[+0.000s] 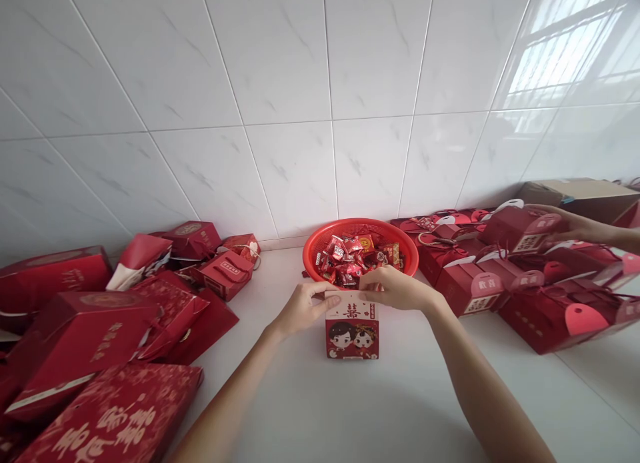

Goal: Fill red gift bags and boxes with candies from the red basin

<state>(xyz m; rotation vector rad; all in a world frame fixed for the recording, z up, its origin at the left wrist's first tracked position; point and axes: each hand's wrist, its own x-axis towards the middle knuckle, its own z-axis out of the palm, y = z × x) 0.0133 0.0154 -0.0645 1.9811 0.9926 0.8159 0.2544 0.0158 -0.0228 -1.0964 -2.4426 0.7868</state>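
Observation:
A small red and cream candy box (pixel 353 336), printed with two cartoon faces, stands upright on the white tabletop. My left hand (pixel 309 306) pinches its top left edge between thumb and fingers. At the top right edge, my right hand (pixel 393 288) grips the same box, the fingers bent over its back. What lies behind the box's upper edge is hidden. Just beyond it sits a red plastic basket (pixel 311 249) holding many wrapped candies (pixel 345 249), partly covered by my right hand.
Red gift boxes and bags (pixel 100 336) are heaped along the left. On the right stand rows of red handled boxes (pixel 473 286), where another person's hand (pixel 555 223) holds one. Behind them is a cardboard box (pixel 585 191). A tiled wall (pixel 290 176) closes off the back.

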